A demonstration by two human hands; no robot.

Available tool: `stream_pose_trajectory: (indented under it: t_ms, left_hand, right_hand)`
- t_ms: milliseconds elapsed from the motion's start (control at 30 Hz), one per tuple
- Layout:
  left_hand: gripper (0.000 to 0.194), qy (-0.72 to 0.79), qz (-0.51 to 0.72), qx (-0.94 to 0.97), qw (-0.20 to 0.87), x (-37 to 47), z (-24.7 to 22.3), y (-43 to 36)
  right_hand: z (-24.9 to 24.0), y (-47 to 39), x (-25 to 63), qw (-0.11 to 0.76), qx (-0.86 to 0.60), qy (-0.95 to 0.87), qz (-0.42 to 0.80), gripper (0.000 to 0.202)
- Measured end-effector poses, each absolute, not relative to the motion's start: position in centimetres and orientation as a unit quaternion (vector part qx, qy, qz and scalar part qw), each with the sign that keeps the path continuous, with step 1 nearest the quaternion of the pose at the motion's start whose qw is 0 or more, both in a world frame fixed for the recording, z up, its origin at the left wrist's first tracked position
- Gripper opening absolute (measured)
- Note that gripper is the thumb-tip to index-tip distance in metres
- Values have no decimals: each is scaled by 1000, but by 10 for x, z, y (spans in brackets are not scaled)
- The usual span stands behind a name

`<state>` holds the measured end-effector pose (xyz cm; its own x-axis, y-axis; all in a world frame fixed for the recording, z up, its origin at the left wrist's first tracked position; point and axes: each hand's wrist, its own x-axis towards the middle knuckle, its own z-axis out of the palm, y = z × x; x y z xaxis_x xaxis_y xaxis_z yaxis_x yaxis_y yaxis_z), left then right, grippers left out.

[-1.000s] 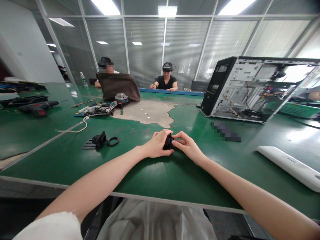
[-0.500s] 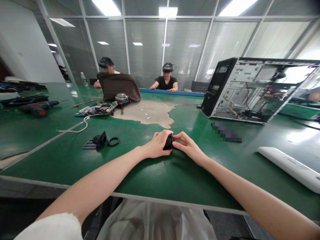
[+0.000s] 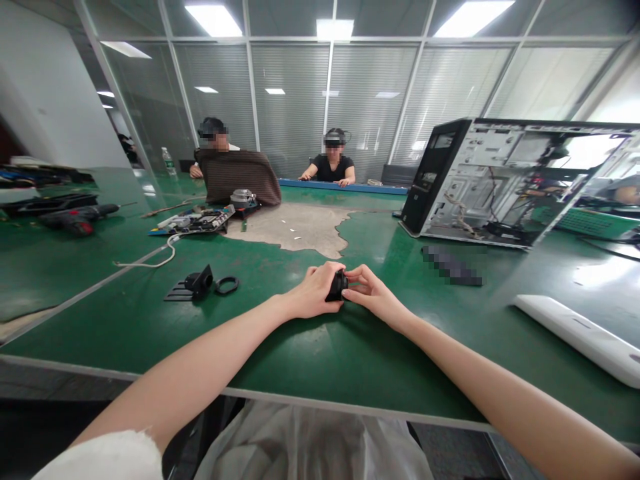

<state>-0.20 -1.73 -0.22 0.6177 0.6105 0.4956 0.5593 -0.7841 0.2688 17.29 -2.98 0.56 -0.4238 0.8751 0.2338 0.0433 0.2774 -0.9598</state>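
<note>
Two hands, left (image 3: pixel 314 291) and right (image 3: pixel 376 298), pinch one small black plastic part (image 3: pixel 337 285) between their fingers, above the green tabletop (image 3: pixel 300 353); one black ring (image 3: pixel 227 285) lies to the left

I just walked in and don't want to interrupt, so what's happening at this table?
Someone's left hand grips a small black part, while the fingertips of the right hand are at its right side. To the left, a black bracket-like piece and a black ring lie on the green table. An open computer case stands farther back on the right.
</note>
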Motion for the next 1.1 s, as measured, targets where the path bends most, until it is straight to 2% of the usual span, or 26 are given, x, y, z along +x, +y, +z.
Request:
stream_pose_trajectory:
  t_ms: [133, 333, 567, 700, 900, 1100]
  left_hand:
    - [62, 328, 289, 898, 44, -2, -2, -17]
    - [64, 330, 287, 898, 46, -1, -4, -16]
    - [62, 326, 289, 899, 43, -2, -3, -17]
    - [61, 325, 291, 899, 44, -1, -2, -17]
    - [63, 325, 291, 899, 45, -1, -2, -17]
    - [61, 329, 284, 899, 45, -1, 0, -18]
  right_hand:
    - [6, -28, 170, 426, -361, -669, 489, 19]
    - [3, -23, 171, 413, -377, -663, 498, 24]
    - [4, -26, 173, 422, -321, -683, 503, 24]
    - [5, -27, 170, 429, -355, -663, 501, 18]
    - [2, -23, 169, 422, -382, -643, 513, 23]
    - [2, -25, 174, 423, -316, -685, 502, 23]
